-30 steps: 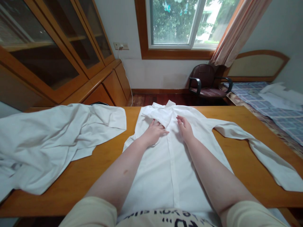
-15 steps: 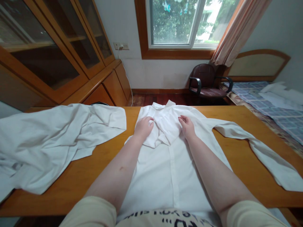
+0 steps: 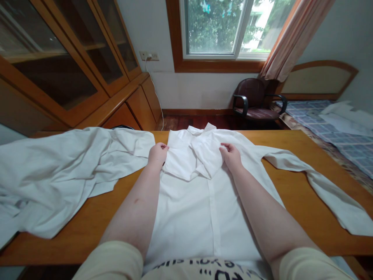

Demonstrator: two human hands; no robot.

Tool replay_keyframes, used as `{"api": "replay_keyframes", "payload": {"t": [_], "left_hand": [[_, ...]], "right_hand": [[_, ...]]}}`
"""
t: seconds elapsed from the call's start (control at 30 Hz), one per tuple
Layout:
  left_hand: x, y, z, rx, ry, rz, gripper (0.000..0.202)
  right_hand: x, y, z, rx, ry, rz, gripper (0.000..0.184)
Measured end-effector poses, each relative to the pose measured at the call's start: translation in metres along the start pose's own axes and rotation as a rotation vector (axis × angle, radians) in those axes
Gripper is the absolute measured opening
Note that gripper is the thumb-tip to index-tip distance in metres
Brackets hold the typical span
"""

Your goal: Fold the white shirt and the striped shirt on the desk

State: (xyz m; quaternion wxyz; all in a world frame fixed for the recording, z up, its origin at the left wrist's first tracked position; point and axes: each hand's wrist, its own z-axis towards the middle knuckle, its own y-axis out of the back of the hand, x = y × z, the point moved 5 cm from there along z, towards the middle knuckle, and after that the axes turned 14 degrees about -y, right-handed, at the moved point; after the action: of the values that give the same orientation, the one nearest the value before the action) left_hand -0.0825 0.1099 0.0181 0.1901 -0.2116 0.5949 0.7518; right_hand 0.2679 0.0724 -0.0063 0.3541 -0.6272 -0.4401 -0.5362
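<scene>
A white button-up shirt lies flat on the wooden table, collar toward the window. My left hand is closed on the shirt's left shoulder edge, where a folded sleeve lies bunched over the chest. My right hand has its fingers curled on the fabric just right of the placket, near the collar. The shirt's other sleeve stretches out to the right across the table.
A second white garment lies crumpled on the table's left half. Wooden glass-door cabinets stand at the left. A dark armchair sits under the window, and a bed with white cloth is at the right.
My left hand slid left from the chest to the shoulder edge, pulling the folded sleeve along. My right hand stayed near the collar and curled its fingers.
</scene>
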Motion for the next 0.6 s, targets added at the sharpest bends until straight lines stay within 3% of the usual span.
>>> {"api": "replay_keyframes", "payload": {"t": [0.17,0.27,0.43,0.6], "left_hand": [[0.012,0.009,0.002,-0.153,0.020,-0.076,0.014],[0.017,0.011,0.005,-0.148,0.035,-0.088,0.018],[0.020,0.012,0.006,-0.011,0.123,-0.006,0.029],[0.027,0.011,0.002,0.260,0.082,-0.060,0.033]], "right_hand": [[0.002,0.016,0.005,-0.071,-0.078,0.381,0.030],[0.002,0.026,0.009,-0.127,-0.086,0.474,0.025],[0.004,0.024,0.008,-0.130,-0.108,0.362,0.029],[0.006,0.015,0.004,-0.083,-0.137,0.241,0.036]]}}
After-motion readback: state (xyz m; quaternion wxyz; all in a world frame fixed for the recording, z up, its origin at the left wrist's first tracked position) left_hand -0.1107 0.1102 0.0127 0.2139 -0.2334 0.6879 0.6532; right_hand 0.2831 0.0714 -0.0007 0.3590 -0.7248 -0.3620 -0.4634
